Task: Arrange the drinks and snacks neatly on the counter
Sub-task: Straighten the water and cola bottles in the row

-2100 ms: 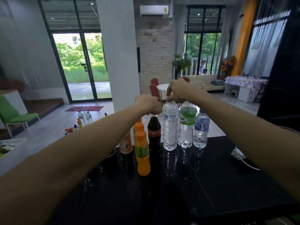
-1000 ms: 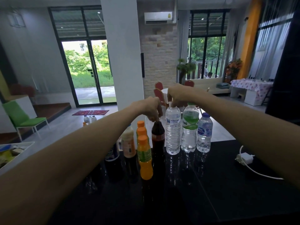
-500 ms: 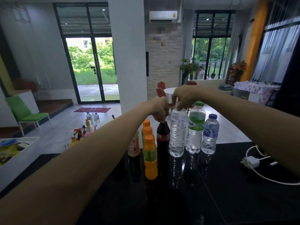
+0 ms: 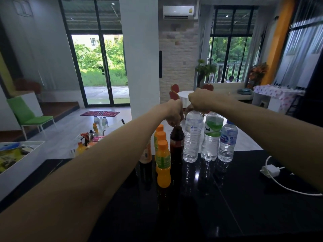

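Note:
Bottles stand in a row at the far edge of the black counter (image 4: pixel 227 206). My left hand (image 4: pixel 173 111) grips the cap of the dark cola bottle (image 4: pixel 176 142). My right hand (image 4: pixel 198 102) grips the top of the tall clear water bottle (image 4: pixel 192 137). To its right stand a green-label water bottle (image 4: pixel 212 135) and a smaller blue-label water bottle (image 4: pixel 227 142). Left of the cola, three orange juice bottles (image 4: pixel 162 163) line up front to back. Another bottle with an orange label (image 4: pixel 147 154) is partly hidden behind my left forearm.
A white charger with its cable (image 4: pixel 270 171) lies on the counter's right side. A white tray (image 4: pixel 19 154) with packets sits at the left. More bottles and a kettle (image 4: pixel 90 137) stand on the floor beyond. A white pillar (image 4: pixel 139 58) rises behind the counter.
The view has shifted right and slightly up. Both hands stay on the tops of the cola and water bottles, and the bottles stand in the same row.

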